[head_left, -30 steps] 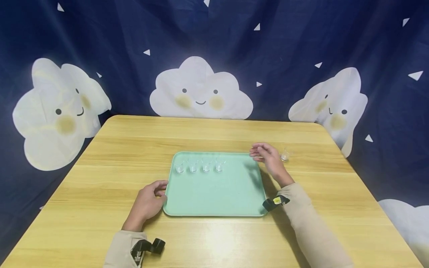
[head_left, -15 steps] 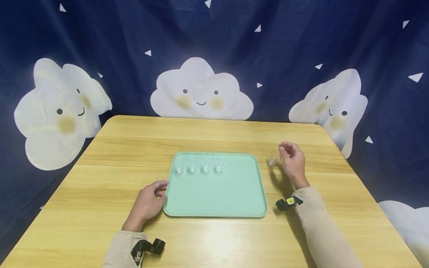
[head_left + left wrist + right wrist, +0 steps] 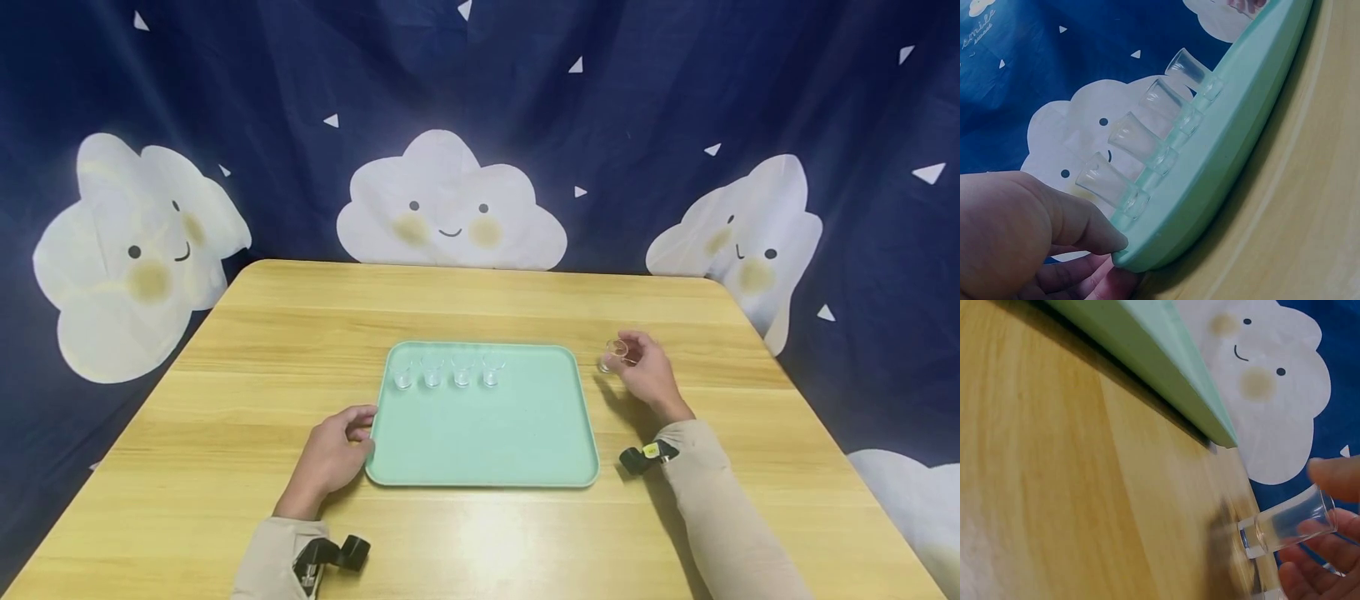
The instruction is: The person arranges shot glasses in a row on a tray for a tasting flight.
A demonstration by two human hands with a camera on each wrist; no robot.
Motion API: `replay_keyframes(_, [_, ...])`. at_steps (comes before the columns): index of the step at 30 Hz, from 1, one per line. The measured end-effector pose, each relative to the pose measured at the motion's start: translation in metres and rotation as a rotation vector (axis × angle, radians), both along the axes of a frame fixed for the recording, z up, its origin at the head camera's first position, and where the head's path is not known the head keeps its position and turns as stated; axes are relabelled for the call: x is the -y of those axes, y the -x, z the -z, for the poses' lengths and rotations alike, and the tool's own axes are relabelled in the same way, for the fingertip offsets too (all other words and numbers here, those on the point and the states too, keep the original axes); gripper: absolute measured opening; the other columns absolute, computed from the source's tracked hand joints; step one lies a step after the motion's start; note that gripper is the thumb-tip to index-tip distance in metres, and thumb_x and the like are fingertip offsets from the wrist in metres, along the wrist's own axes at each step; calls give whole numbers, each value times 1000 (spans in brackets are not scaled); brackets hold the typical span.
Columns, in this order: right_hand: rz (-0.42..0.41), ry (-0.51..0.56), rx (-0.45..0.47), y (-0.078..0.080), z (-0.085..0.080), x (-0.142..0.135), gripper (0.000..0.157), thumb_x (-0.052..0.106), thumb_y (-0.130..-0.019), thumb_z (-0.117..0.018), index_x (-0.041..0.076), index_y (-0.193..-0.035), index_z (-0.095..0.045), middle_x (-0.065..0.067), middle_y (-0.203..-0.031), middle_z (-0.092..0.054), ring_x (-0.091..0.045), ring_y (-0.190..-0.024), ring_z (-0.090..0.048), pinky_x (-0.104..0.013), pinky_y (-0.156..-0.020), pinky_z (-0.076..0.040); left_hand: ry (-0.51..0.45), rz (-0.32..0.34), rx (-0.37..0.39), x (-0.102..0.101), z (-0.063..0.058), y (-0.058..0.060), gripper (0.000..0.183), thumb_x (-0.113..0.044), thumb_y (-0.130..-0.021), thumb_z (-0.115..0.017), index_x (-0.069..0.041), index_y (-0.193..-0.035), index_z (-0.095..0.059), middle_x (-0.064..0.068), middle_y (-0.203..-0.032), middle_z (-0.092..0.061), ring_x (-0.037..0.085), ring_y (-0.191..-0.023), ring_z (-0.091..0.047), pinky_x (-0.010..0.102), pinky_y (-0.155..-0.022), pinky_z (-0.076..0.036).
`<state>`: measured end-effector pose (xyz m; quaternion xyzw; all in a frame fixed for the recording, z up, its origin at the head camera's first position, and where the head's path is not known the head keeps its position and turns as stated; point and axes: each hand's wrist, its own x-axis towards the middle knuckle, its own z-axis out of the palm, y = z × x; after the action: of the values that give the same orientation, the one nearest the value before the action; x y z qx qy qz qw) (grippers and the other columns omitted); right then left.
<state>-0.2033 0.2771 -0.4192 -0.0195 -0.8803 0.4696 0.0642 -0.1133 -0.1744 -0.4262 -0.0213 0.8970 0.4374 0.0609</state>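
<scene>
A pale green tray (image 3: 480, 442) lies on the table, with several small clear shot glasses (image 3: 461, 372) in a row along its back left. My left hand (image 3: 333, 450) holds the tray's left rim; in the left wrist view its thumb (image 3: 1085, 222) lies at the rim and the fingers show below. Right of the tray, my right hand (image 3: 645, 371) grips another clear shot glass (image 3: 1285, 522), thumb on one side and fingers on the other. This glass stands upright at table height, partly covered by the thumb in the head view.
The wooden table (image 3: 480, 304) has rounded back corners. Behind it hangs a dark blue curtain (image 3: 510, 83) with cloud prints. At the bottom of the right wrist view, the edge of another clear glass (image 3: 1266, 594) shows near my fingers.
My right hand has moved from above the tray's back right corner rightward to the shot glass beside the tray, and its fingers have closed round it. My left hand has stayed at the rim.
</scene>
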Motion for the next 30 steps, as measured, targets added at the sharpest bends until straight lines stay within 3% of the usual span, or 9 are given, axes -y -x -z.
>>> replay_keyframes(6, [-29,-60,48,-4,8,-1,44,16,-92,-67,-5,-128,-51,-25,-120,-59,-41,-111,-57,-49,-95,-45,20,-6,9,2,5,-6,44,-3,-86,-59,0,-130,-58,13,-119,-64,24,-99,-61,42,-84,-49])
replay_keyframes(22, [8,40,28,-2,1,-2,47,27,-93,-66,-4,-125,-51,-22,-121,-57,-37,-111,-55,-45,-98,-42,2,-1,-14,-1,1,1,44,-2,-85,-59,-1,-129,-58,12,-118,-64,23,-99,-60,40,-84,-48])
replay_keyframes(30, [12,48,-15,-4,-4,7,45,26,-90,-70,-2,-121,-55,-19,-113,-62,-28,-102,-60,-28,-88,-47,-1,-1,-15,-1,2,2,44,-2,-85,-59,-1,-129,-59,12,-117,-64,24,-100,-61,41,-85,-49])
